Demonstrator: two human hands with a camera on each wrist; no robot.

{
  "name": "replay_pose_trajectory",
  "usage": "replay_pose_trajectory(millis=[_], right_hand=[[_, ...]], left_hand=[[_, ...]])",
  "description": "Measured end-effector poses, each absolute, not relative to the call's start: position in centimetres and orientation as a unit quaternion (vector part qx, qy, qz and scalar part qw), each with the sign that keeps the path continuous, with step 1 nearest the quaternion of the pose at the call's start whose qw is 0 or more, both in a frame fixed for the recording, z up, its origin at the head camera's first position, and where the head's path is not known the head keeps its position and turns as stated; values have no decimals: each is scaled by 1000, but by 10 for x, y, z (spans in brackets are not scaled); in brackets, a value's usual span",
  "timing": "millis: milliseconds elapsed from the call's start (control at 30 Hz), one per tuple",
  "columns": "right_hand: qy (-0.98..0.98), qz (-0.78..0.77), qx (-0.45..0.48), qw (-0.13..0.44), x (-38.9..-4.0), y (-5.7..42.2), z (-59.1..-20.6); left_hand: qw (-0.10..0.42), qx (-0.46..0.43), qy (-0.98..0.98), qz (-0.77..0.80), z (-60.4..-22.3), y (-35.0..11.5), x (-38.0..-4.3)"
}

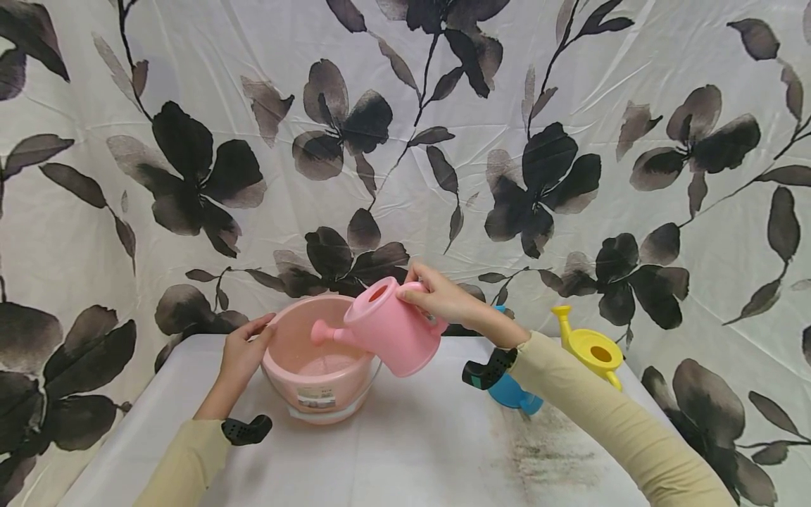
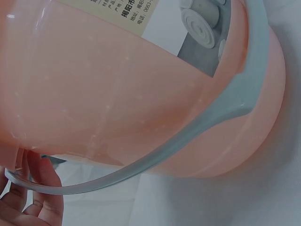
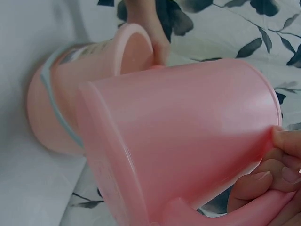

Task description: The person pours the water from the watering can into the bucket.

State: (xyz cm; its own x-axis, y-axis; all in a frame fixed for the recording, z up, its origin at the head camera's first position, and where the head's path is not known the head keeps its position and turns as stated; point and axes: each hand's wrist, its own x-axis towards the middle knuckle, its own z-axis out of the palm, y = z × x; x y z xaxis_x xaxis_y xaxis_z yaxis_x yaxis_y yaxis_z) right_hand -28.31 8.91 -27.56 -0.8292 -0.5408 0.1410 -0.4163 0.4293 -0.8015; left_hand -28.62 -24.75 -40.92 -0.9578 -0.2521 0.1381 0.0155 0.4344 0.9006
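Observation:
A light pink bucket (image 1: 317,384) stands on the table with its grey handle (image 2: 155,155) hanging down along the side. My left hand (image 1: 243,352) grips the bucket's rim on the left, beside the point where the handle joins. The right hand (image 1: 437,292) is curled round the handle of a pink watering can (image 1: 399,331) and holds it tilted to the left. The can's spout (image 1: 326,333) reaches over the bucket's opening. Printed lettering and a picture show on the bucket's label (image 2: 193,28).
A yellow watering can (image 1: 592,348) stands at the back right. Partly hidden under my right forearm is a blue watering can (image 1: 507,392). Dark smudges (image 1: 551,451) mark the white tablecloth (image 1: 405,451). A flower-patterned curtain (image 1: 443,211) hangs behind the table.

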Motion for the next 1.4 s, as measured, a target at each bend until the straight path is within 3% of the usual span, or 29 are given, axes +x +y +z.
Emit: replay_pose_trajectory(millis=[1400], right_hand=[[846,-451,-277,63,-280,90,-273]], left_hand=[[121,74,-844,-517,-409,-246,-286]])
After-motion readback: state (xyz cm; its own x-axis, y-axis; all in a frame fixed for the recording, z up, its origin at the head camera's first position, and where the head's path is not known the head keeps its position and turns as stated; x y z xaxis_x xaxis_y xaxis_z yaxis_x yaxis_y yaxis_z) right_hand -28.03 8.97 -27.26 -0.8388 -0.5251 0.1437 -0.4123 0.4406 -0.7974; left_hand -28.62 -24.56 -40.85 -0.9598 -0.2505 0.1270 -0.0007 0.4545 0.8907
